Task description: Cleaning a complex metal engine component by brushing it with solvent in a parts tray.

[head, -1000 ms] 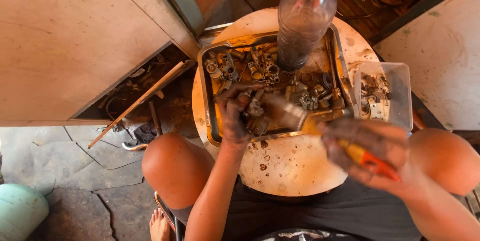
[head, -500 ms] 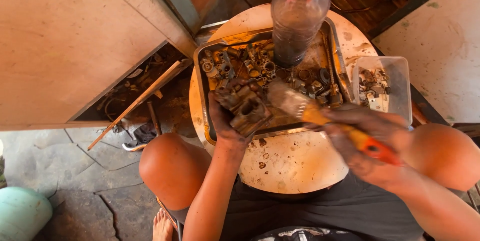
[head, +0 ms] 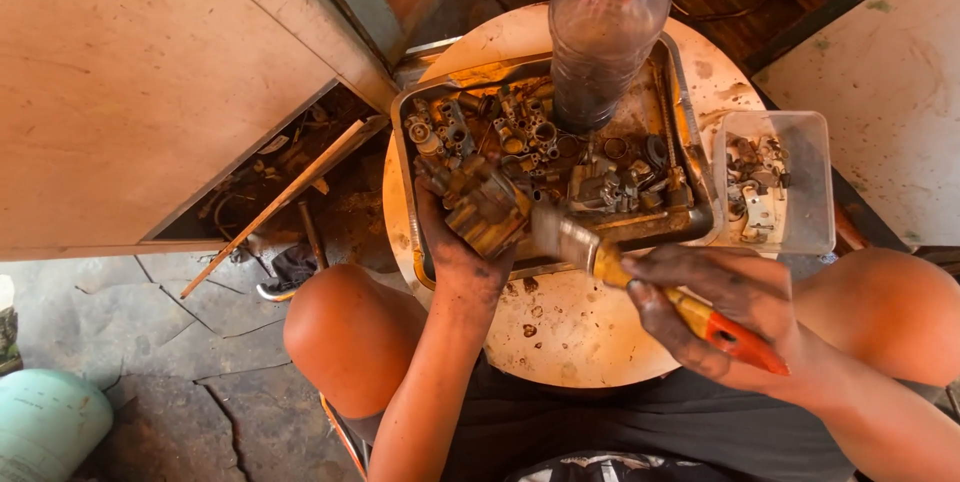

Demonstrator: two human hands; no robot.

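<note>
Gripping a grimy metal part [head: 487, 214] over the tray's [head: 700, 204] near-left corner, the left hand [head: 462, 254] curls round it; the right hand [head: 722, 314] clasps a paintbrush [head: 640, 284], bristles pointing far-left onto the part.

Both arms are bare, no sleeves showing. The left hand [head: 462, 260] and right hand [head: 735, 314] are smeared with dark grease. Bare knees flank dark shorts and a dark top.
</note>
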